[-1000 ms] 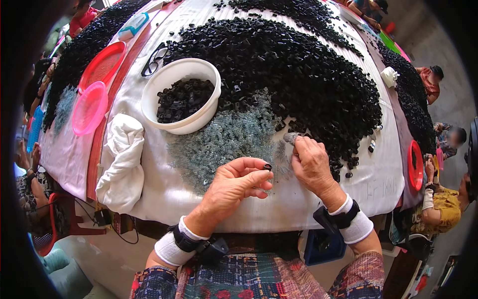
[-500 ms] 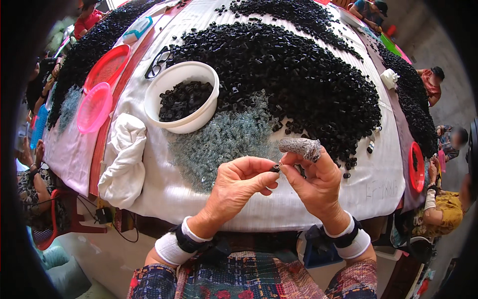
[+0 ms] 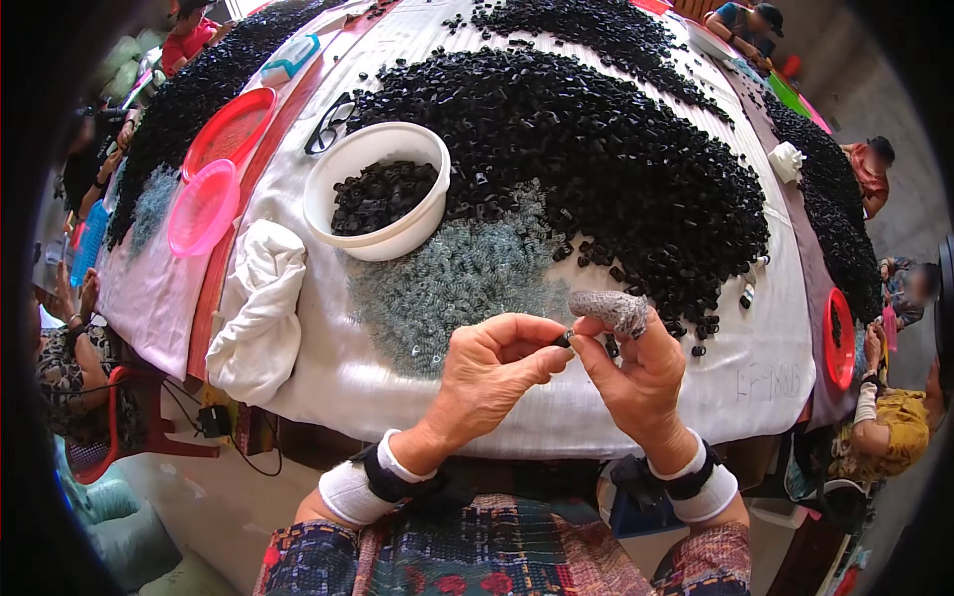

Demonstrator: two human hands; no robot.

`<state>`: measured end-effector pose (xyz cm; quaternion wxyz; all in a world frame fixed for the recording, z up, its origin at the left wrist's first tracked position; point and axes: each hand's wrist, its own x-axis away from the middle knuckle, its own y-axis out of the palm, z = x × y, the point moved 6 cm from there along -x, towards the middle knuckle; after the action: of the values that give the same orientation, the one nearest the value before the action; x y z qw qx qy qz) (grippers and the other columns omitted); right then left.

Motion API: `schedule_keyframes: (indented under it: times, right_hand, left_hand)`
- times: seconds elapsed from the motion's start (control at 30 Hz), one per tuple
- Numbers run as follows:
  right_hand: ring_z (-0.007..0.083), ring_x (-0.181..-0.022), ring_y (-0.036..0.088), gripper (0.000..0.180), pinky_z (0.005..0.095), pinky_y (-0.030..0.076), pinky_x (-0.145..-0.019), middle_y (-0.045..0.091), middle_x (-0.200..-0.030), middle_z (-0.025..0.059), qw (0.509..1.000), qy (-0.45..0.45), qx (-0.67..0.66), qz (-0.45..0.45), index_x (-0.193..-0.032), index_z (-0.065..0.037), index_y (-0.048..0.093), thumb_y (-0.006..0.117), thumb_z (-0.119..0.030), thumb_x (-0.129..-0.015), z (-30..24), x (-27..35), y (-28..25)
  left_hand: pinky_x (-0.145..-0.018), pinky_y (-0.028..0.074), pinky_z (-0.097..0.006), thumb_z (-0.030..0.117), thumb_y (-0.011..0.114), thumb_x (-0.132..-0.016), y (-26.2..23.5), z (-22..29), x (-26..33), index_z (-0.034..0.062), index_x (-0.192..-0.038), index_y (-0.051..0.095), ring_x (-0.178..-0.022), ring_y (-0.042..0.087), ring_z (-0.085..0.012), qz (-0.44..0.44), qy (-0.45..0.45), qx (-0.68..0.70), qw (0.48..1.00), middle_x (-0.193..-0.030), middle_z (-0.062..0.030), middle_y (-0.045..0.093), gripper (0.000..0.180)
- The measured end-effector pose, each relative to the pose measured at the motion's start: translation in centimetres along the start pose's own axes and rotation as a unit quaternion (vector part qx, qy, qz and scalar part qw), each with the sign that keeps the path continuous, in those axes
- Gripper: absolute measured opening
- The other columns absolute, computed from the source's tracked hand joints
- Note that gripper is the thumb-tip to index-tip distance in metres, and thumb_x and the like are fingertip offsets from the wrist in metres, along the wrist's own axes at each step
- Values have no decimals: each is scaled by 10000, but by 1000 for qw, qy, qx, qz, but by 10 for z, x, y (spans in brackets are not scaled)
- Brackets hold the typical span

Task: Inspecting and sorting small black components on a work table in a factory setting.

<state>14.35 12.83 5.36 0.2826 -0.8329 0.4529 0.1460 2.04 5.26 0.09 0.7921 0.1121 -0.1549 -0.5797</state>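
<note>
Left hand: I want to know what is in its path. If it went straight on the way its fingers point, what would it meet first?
Likely the right hand, just past the small black piece that the left hand pinches.

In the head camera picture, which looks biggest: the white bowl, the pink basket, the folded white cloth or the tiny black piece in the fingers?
1. White bowl and folded white cloth: look about alike, too close to rank.
2. Pink basket.
3. Tiny black piece, pinched between both hands, smallest.

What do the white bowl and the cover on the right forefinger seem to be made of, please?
The white bowl looks like plastic: smooth, thin-walled, with a soft sheen. The finger cover on the right hand seems to be grey knitted or woven fabric, matt and speckled.
</note>
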Motion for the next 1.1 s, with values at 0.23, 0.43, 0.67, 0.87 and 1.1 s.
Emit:
schedule_keyframes:
  times: [0.23,0.43,0.67,0.87,1.1]
  right_hand:
    - [199,-780,673,262,274,528,-683,671,-874,116,993,-73,89,4,-1013,11,627,677,70,-763,-13,2,-6]
    - [194,-857,654,316,262,496,-717,659,-1013,131,991,23,115,57,-1161,18,551,521,59,-849,24,-21,-46]
    - [384,-1064,520,371,417,426,-936,578,-1082,224,934,5,335,-125,-1183,42,510,498,28,-812,81,-50,-45]
    - [349,-1096,514,369,424,415,-928,595,-1088,172,907,10,378,-183,-1162,3,526,489,23,-795,96,-49,-22]
    - [303,-1095,533,286,410,410,-903,624,-1063,123,895,-40,381,-230,-1052,-27,568,574,-28,-766,78,-27,-19]
  left_hand:
    - [-670,556,-244,33,686,-839,-2,-4,-2,-28,-1030,645,-790,656,-131,-6,-1,6,1000,-918,-102,684,205]
    - [-642,565,-268,32,661,-853,-7,-7,-3,-9,-1035,630,-766,667,-158,-8,-25,95,995,-926,-131,683,189]
    - [-636,564,-257,84,660,-872,-10,-6,-7,-30,-1054,621,-766,661,-143,-24,-43,129,990,-925,-108,683,218]
    - [-623,569,-291,58,656,-863,-18,-6,-6,-3,-1042,621,-745,665,-159,-11,-63,117,991,-955,-146,675,192]
    - [-601,565,-279,61,657,-863,-22,-11,-6,-4,-1040,619,-742,664,-160,-14,-72,131,989,-949,-136,674,193]
